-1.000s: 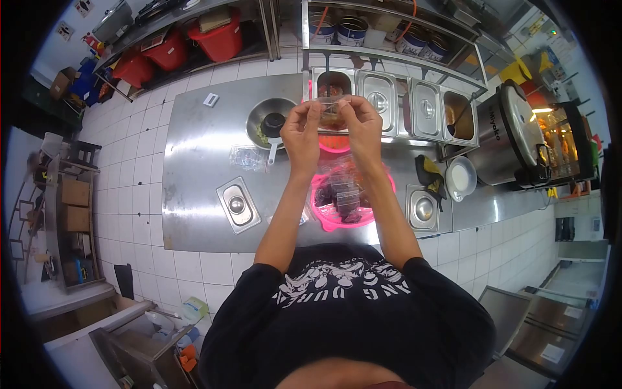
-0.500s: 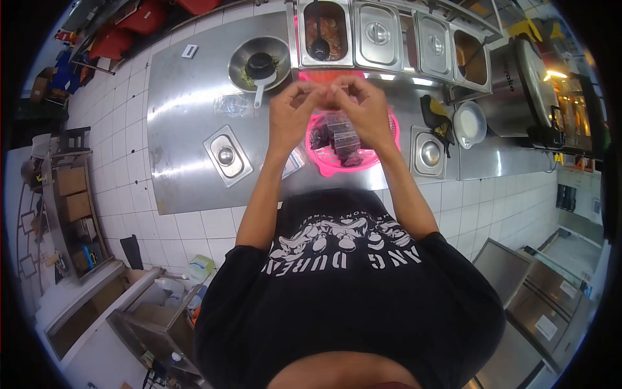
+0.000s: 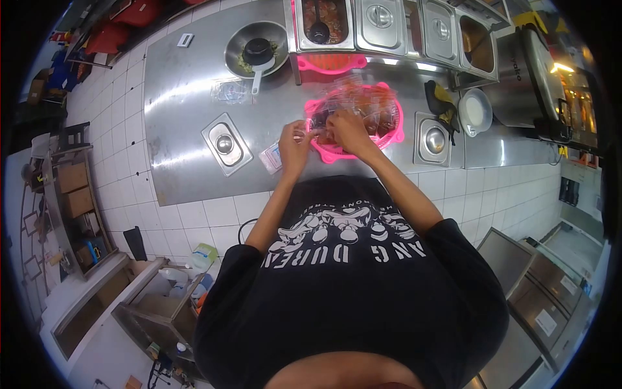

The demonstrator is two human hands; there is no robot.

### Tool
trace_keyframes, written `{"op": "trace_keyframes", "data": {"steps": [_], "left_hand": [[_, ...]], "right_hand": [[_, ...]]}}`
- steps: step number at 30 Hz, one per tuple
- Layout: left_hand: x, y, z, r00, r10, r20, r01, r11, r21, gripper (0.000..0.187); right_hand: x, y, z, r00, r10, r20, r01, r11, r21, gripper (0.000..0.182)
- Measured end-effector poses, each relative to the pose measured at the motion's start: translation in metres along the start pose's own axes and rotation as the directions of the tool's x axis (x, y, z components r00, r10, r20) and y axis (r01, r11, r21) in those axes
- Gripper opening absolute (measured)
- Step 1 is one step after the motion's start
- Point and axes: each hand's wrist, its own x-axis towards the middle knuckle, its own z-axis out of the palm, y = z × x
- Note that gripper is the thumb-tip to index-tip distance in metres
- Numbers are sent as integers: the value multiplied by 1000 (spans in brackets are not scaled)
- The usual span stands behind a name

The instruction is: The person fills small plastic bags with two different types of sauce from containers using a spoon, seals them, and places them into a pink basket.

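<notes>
My left hand (image 3: 295, 144) and my right hand (image 3: 345, 129) are low at the near-left rim of a pink plastic basket (image 3: 394, 127) on the steel counter. Between their fingertips they pinch a small clear bag of dark sauce (image 3: 317, 133). The basket holds several more filled clear bags (image 3: 366, 105). Just left of my left hand a flat packet (image 3: 270, 157) lies on the counter.
A steel bowl with a black ladle (image 3: 256, 52) stands at the back left, with clear bags (image 3: 228, 91) in front of it. Lidded steel pans (image 3: 224, 142) (image 3: 432, 138) flank the basket. A food well row (image 3: 382, 23), white bowl (image 3: 474, 110) and cooker (image 3: 525, 71) line the back right.
Both hands have come down from in front of the food wells to the basket's near rim, still holding the small bag. The view has tilted down towards my body.
</notes>
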Motion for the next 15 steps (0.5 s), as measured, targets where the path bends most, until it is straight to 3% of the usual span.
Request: {"op": "trace_keyframes", "data": {"steps": [1,4,5,6,7,8,10,11,13,14,15], "left_hand": [[-1,3,-1,1000,0,1,0,1000,2,22],[-6,8,-3,994,58,90,-71,986,150,26],[-10,6,1,958,118,260,-191,941,278,29],[-13,5,4,892,146,428,-322,869,377,32],[-14,5,6,895,140,423,-316,869,381,32],[-15,5,8,898,176,403,-339,861,380,32],[-18,6,3,899,207,385,-360,851,383,31],[-20,10,-6,914,143,380,-288,888,359,33],[-20,7,-22,924,75,376,-211,917,337,36],[-20,0,-32,951,109,290,-239,855,461,43],[-21,-7,-41,966,156,208,-250,778,577,51]], "right_hand": [[4,-1,0,999,-1,-32,-1,997,-76,15],[21,9,11,997,-63,-46,61,998,-31,17],[23,12,14,997,-63,-44,62,998,-28,17],[24,15,16,986,-90,-138,98,994,51,15],[25,15,17,967,-109,-231,142,982,128,15],[23,14,17,968,-113,-226,146,980,133,15],[16,11,14,960,25,-280,30,981,190,16],[15,3,8,961,24,-276,31,980,195,16],[12,-13,-2,901,31,-432,49,984,172,21],[9,-19,1,902,34,-430,48,983,177,21],[6,-26,4,963,83,-258,-11,963,268,20]]}}
